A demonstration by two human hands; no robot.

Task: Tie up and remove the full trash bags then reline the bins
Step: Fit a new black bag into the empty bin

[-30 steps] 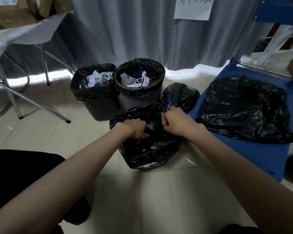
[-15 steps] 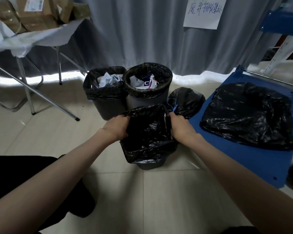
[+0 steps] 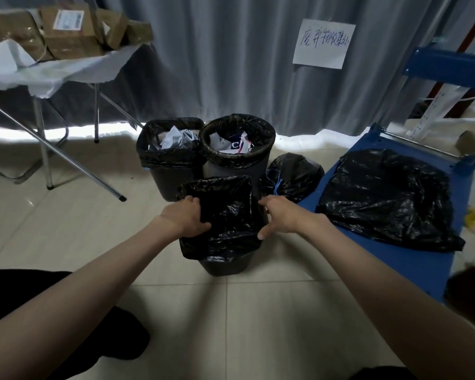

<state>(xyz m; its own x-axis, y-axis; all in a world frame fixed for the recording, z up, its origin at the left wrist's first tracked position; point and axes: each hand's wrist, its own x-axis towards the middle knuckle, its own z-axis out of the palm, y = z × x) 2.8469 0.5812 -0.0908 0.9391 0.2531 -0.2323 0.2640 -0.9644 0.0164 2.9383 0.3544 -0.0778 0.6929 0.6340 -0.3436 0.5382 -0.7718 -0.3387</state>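
Head view: near bin [image 3: 225, 266] is sitting on floor w/ fresh black liner [image 3: 225, 215] draped over its rim, between both hands. Left hand [image 3: 185, 216] is gripping liner's left edge, thumb curling over it. Right hand [image 3: 281, 216] is lying against liner's right edge, fingers spread; grip unclear. Behind are standing 2 full bins [image 3: 173, 149] [image 3: 237, 144]; a tied bag [image 3: 294, 174] is lying just right of them.

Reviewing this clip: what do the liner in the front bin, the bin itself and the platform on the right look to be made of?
Liner: thin black plastic film, glossy; it crinkles and catches highlights. Front bin: probably hard plastic, dark and smooth, though little shows below the liner. Platform: blue, flat and matte; painted metal or plastic, cannot tell.
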